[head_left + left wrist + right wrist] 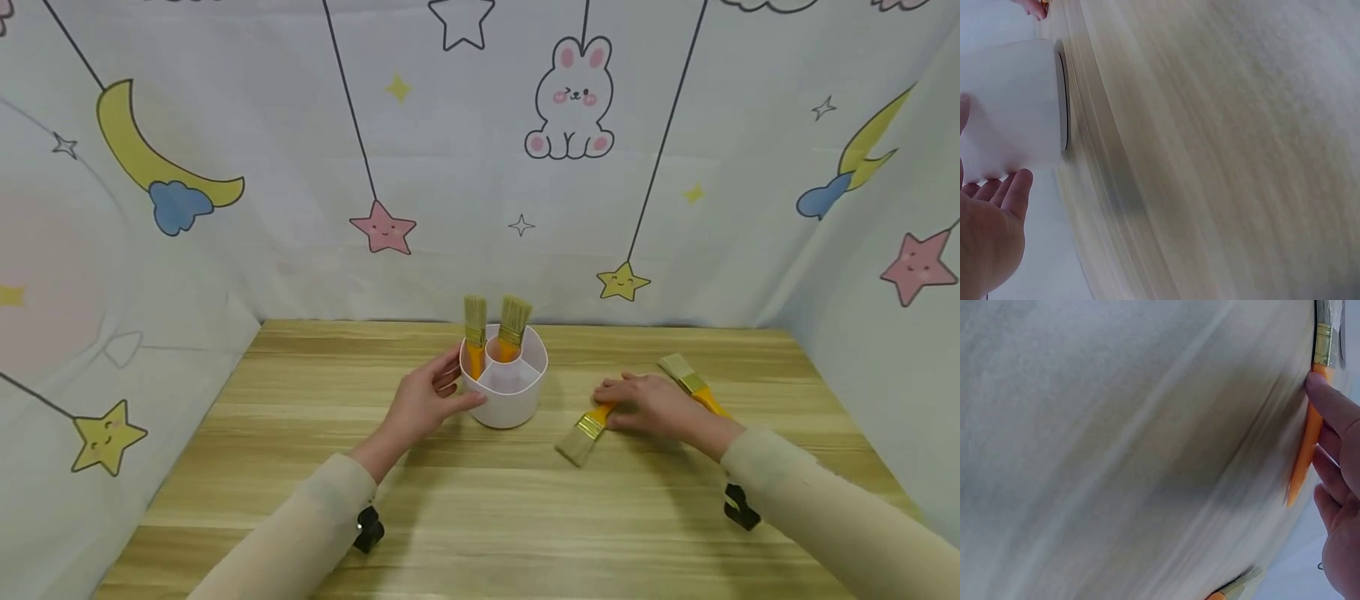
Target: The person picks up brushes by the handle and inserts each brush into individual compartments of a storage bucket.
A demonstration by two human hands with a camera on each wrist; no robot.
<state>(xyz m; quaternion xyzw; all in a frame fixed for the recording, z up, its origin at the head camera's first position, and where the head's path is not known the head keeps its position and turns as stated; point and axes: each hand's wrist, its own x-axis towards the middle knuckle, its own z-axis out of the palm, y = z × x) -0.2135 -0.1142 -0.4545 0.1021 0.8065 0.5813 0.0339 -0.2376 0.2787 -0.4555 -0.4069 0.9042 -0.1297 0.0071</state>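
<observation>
A white round divided holder stands upright on the table, with two paintbrushes in it, bristles up: a narrower brush in a left section and a wider brush in the centre cup. My left hand grips the holder's left side, thumb across its front and fingers behind. To the right, my right hand pinches the orange handle of another paintbrush, which lies low over the table, bristles pointing toward me. The right wrist view shows thumb and fingers on either side of that orange handle.
One more paintbrush lies on the table just beyond my right hand, its handle partly hidden by the wrist. The wooden table ends at a white fabric backdrop with printed stars, which also closes in both sides.
</observation>
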